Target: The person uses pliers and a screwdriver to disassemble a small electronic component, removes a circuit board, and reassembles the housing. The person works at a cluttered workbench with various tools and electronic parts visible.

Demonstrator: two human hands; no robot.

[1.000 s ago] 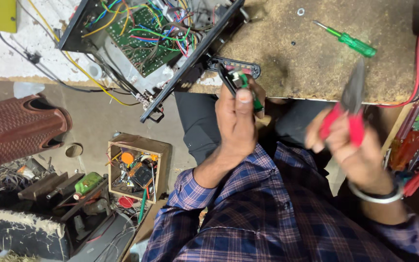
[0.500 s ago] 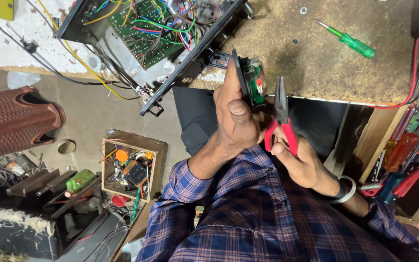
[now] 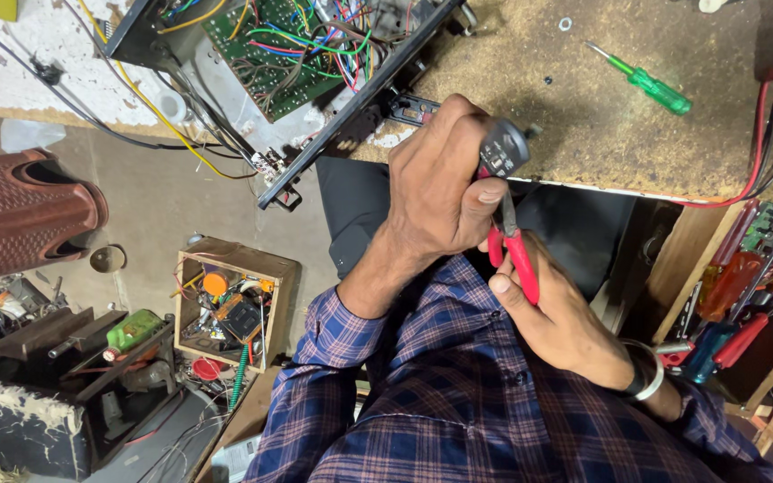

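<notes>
Pliers (image 3: 513,250) with red handles sit in my right hand (image 3: 555,315), just right of the middle of the frame. My right fingers (image 3: 505,288) are curled around the handles and squeeze them, and the metal tip points up toward my other hand. My left hand (image 3: 440,183) is just above, in the middle of the frame. Its fingers (image 3: 485,192) are wrapped tight around a small dark part (image 3: 505,148), and my thumb presses on its side. The tip of the pliers goes in right under that part, but I cannot tell if it is biting anything, because my left hand hides that spot.

Both hands are over my lap, close to the edge of the bench (image 3: 628,134), which fills the upper right of the frame. A green screwdriver (image 3: 646,80) lies on the bench, well apart from my hands. An open metal box (image 3: 297,63) full of coloured wires and a green board sits at the top of the frame, hanging partly over the bench edge. A red wire (image 3: 758,161) runs down at the far right. Lower left, on the floor, stands a small wooden box (image 3: 230,304) with bits inside. I wear a blue checked shirt (image 3: 458,402) and a bracelet (image 3: 648,376) on my right wrist.
</notes>
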